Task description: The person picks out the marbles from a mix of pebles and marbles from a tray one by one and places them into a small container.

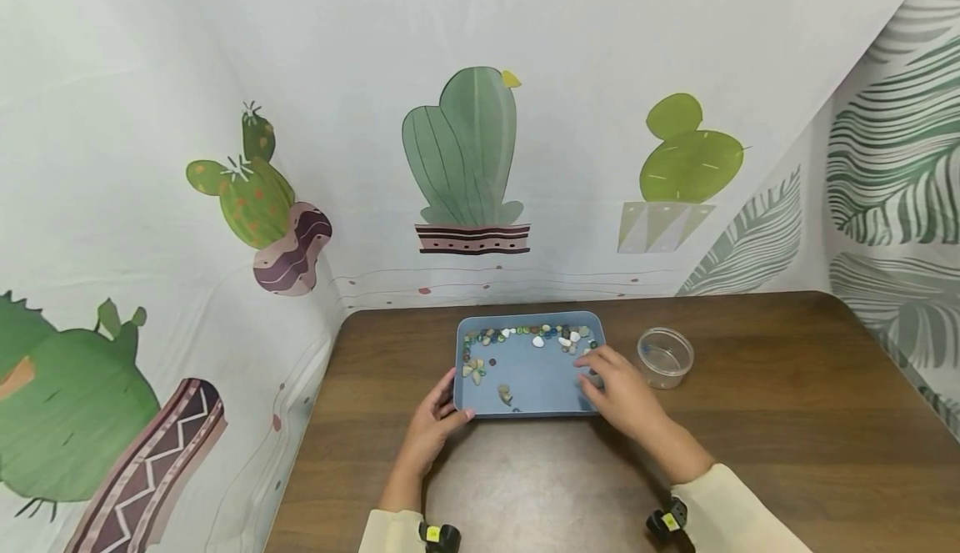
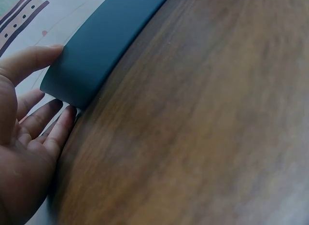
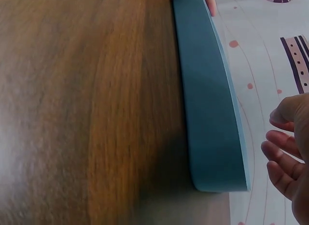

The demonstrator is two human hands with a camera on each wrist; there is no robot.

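A blue rectangular tray (image 1: 536, 374) lies on the wooden table with small stones and glass pebbles inside, most of them lined along its back and left sides. My left hand (image 1: 431, 426) grips the tray's front left corner, thumb at the rim and fingers against the outer side (image 2: 91, 51). Over the tray's right part hovers my right hand (image 1: 624, 393), its fingers loosely bent and no object visible between them. In the right wrist view those fingers (image 3: 282, 162) appear beyond the tray's wall (image 3: 212, 104). Inside at left sits a flower-like cluster of beige stones (image 1: 474, 369).
A clear round plastic container (image 1: 665, 356) stands just right of the tray, near my right hand, with a few bluish bits in it. Behind the wooden table (image 1: 787, 403) hangs a white cloth (image 1: 577, 228) printed with cacti.
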